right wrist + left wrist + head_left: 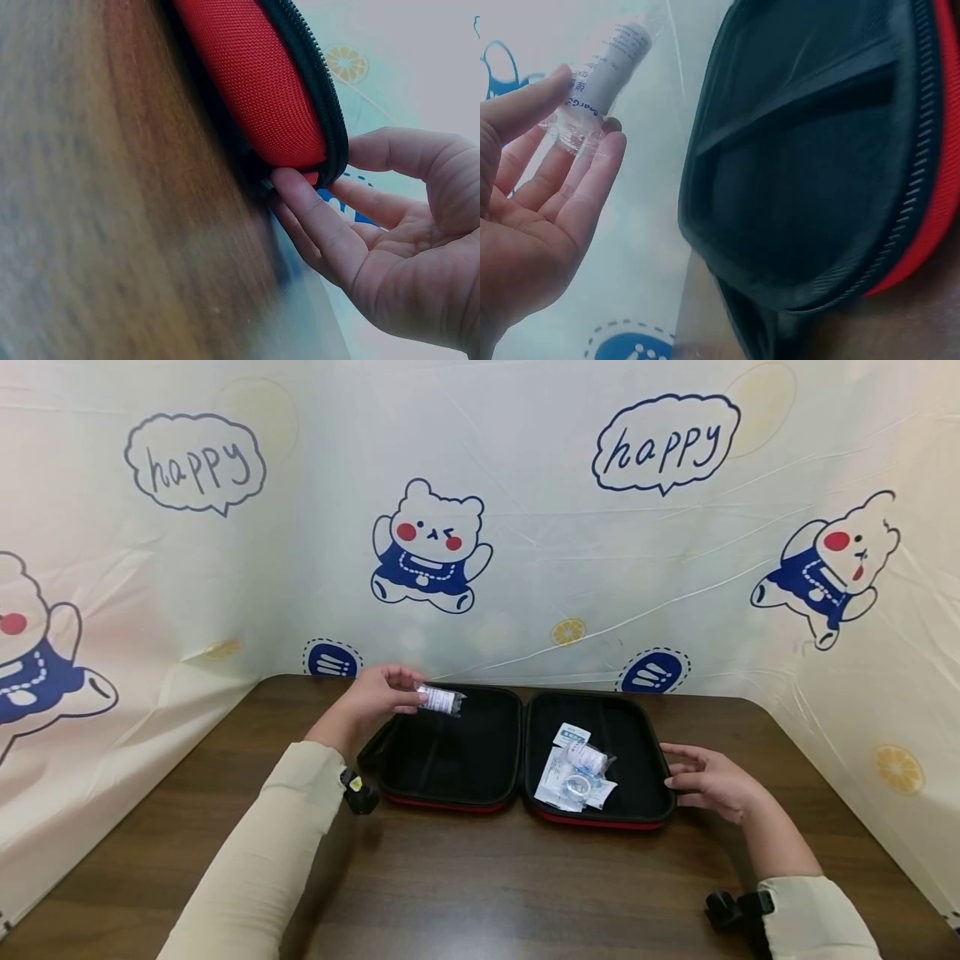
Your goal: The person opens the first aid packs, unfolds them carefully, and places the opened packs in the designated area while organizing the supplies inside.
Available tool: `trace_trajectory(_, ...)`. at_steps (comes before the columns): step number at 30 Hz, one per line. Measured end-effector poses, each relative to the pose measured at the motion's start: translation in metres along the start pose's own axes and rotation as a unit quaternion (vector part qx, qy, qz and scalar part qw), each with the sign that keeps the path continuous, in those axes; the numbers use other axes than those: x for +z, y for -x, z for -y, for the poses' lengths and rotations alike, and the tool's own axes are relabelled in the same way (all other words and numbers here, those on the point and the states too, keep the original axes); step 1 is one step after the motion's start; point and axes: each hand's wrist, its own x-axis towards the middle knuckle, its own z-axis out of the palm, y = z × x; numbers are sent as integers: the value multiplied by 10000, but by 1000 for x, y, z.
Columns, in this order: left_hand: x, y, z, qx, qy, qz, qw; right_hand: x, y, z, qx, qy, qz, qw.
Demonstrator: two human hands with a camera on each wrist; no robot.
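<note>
A black zip case [468, 760] with red outer sides lies unfolded on the table, its two halves side by side. Over the back of the left half, my left hand [378, 697] pinches a wrapped bandage roll [439, 700] between thumb and fingers. Its clear wrapper and blue print show in the left wrist view. At the case's right side, my right hand [712, 781] holds the edge, thumb by the zipper [337, 127] and fingers against the red side [262, 90]. Inside the right half sit another wrapped roll [587, 757] and several small packets [553, 777].
The brown wooden table [465, 885] extends in front of the case and to both sides. A printed curtain [525, 560] with bears hangs behind the table's back edge. An inner strap or pocket edge [802, 94] crosses the left half.
</note>
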Motion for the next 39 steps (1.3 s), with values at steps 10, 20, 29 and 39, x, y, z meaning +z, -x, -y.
trace_trajectory(10,-21,-23,15,-267,-543,-369,9975,2,-2,2,27,29,-7,10000)
trace_trajectory(20,-29,-39,38,-567,-1134,-555,9904,1,-2,4,-35,71,25,10000)
trace_trajectory(29,-24,-52,41,-806,-1718,-394,9810,2,0,2,33,148,4,9999)
trace_trajectory(39,-11,-56,37,-822,-1505,-318,9847,2,1,1,-52,148,-1,9999)
